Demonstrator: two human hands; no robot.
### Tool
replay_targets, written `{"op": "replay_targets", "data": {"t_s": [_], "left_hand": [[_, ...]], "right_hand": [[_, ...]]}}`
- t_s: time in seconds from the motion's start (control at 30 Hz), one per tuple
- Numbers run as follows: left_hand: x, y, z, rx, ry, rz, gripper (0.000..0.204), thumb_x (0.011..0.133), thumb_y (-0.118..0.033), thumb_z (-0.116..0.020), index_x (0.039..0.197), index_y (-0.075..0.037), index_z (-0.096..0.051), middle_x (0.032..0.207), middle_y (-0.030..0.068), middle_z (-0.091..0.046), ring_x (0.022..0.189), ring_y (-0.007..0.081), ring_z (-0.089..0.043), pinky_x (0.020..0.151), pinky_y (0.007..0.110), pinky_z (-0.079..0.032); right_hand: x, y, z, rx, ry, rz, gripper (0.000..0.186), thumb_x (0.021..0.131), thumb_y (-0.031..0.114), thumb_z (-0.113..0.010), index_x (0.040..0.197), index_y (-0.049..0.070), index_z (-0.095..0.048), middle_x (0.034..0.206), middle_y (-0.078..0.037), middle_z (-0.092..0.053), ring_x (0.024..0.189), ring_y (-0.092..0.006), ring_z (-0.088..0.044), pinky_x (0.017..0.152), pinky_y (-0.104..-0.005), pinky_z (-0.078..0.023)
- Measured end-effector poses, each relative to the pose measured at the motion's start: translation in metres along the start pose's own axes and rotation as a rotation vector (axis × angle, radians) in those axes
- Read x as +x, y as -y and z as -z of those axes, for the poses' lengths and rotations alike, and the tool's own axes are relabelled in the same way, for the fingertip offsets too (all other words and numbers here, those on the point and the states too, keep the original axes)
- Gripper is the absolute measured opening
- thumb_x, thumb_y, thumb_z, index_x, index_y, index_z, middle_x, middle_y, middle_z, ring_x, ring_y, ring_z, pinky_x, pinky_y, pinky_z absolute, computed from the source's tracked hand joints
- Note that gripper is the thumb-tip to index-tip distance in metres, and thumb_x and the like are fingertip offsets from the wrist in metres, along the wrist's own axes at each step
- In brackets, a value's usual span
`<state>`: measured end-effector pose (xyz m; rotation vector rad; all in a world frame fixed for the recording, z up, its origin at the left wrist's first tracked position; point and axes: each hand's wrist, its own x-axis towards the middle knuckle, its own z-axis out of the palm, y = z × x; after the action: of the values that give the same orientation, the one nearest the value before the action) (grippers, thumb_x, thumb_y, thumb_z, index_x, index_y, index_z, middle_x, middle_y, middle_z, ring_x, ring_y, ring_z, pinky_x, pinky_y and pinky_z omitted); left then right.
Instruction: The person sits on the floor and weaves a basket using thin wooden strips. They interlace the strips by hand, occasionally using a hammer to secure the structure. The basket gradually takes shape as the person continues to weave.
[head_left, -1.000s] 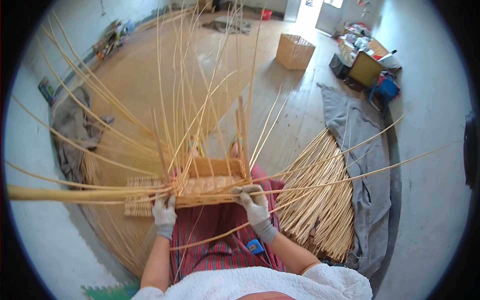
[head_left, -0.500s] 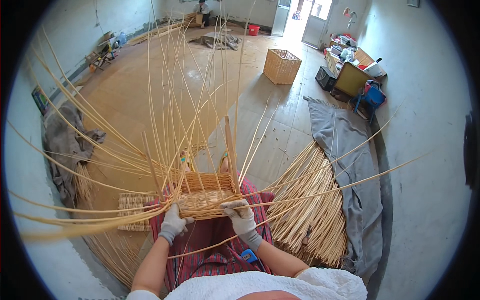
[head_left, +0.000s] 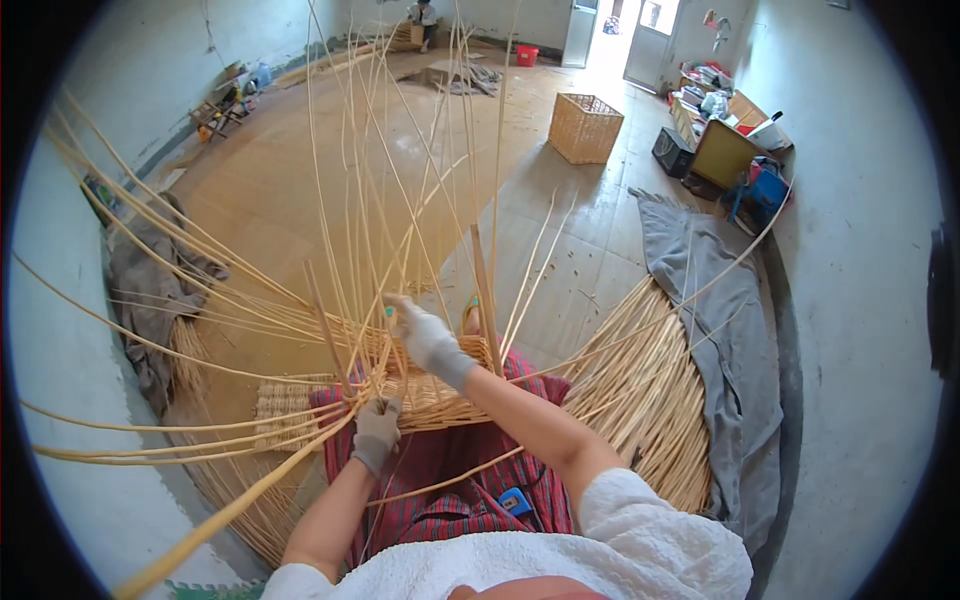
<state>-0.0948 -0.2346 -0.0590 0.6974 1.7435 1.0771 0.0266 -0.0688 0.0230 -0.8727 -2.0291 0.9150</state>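
Observation:
A partly woven wicker basket (head_left: 445,412) rests across my lap, with long pale rods fanning out from its edges. Two thicker wooden stakes rise from it, a left stake (head_left: 327,325) and a right stake (head_left: 487,300). My left hand (head_left: 378,428), in a pale work glove, is closed on the basket's near left corner, where several rods come together. Reaching over the basket, my gloved right hand (head_left: 428,335) has its fingers stretched toward the upright rods at the far side. Part of the basket's inside is hidden beneath my right arm.
Bundled peeled rods (head_left: 640,390) lie at the right beside a grey cloth (head_left: 715,330). A woven panel (head_left: 285,400) lies left of my lap; a blue tape measure (head_left: 515,501) is on my striped apron. Farther off stand a square basket (head_left: 585,128) and a red bucket (head_left: 527,55). Another person (head_left: 422,20) sits at the back.
My right hand has left the basket's near right corner and moved up and left across it to the upright rods. My left hand stays at the left corner. The whole view has shifted slightly.

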Motion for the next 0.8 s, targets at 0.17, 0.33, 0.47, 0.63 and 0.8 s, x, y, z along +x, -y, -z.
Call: {"op": "replay_targets", "data": {"t_s": [0.17, 0.33, 0.47, 0.63, 0.8], "left_hand": [[0.006, -0.011, -0.017, 0.033, 0.021, 0.012, 0.029, 0.103, -0.034, -0.062, 0.093, -0.007, -0.059, 0.058, 0.0023, -0.055, 0.036, 0.0129, -0.048, 0.028, 0.030, -0.037], [-0.003, -0.013, 0.017, 0.033, -0.012, 0.097, 0.020, 0.101, -0.027, -0.064, 0.096, -0.008, -0.061, 0.058, 0.0014, -0.055, 0.035, 0.0110, -0.047, 0.028, 0.030, -0.037], [-0.002, -0.021, 0.002, 0.046, 0.058, 0.058, 0.024, 0.098, -0.029, -0.069, 0.099, -0.007, -0.060, 0.057, 0.0028, -0.056, 0.037, 0.0120, -0.048, 0.029, 0.031, -0.040], [0.000, -0.047, -0.004, 0.078, 0.006, 0.200, 0.034, 0.091, -0.035, -0.078, 0.095, -0.006, -0.060, 0.057, 0.0045, -0.055, 0.038, 0.0138, -0.050, 0.031, 0.031, -0.043], [0.020, -0.016, -0.001, 0.632, -0.189, -0.131, 0.060, 0.086, -0.059, -0.068, 0.106, -0.003, -0.073, 0.094, 0.0261, -0.073, 0.088, 0.0441, -0.071, 0.080, 0.051, -0.057]], "right_hand": [[0.050, -0.035, -0.048, -0.379, -0.117, -0.087, 0.086, 0.089, -0.002, -0.055, 0.162, 0.029, -0.023, 0.154, -0.026, -0.043, 0.133, -0.0353, -0.055, 0.103, -0.0466, -0.049], [-0.035, 0.041, 0.005, 0.350, -0.190, -0.337, 0.076, 0.093, -0.003, -0.047, 0.160, 0.026, -0.028, 0.114, -0.012, -0.063, 0.084, -0.0209, -0.064, 0.082, -0.0430, -0.056], [-0.152, -0.030, 0.017, 0.933, -0.587, -0.273, 0.034, 0.105, 0.021, -0.050, 0.137, 0.009, -0.047, 0.084, -0.005, -0.063, 0.062, -0.0133, -0.056, 0.066, -0.0345, -0.056], [-0.142, -0.026, 0.022, 1.103, -0.672, -0.366, 0.030, 0.111, 0.032, -0.043, 0.126, 0.007, -0.049, 0.067, -0.001, -0.047, 0.058, -0.0125, -0.053, 0.065, -0.0360, -0.056], [-0.150, -0.011, 0.006, 0.732, -0.712, -0.382, 0.027, 0.109, 0.026, -0.048, 0.125, 0.006, -0.057, 0.096, -0.007, -0.063, 0.078, -0.0132, -0.057, 0.070, -0.0311, -0.050]]}}
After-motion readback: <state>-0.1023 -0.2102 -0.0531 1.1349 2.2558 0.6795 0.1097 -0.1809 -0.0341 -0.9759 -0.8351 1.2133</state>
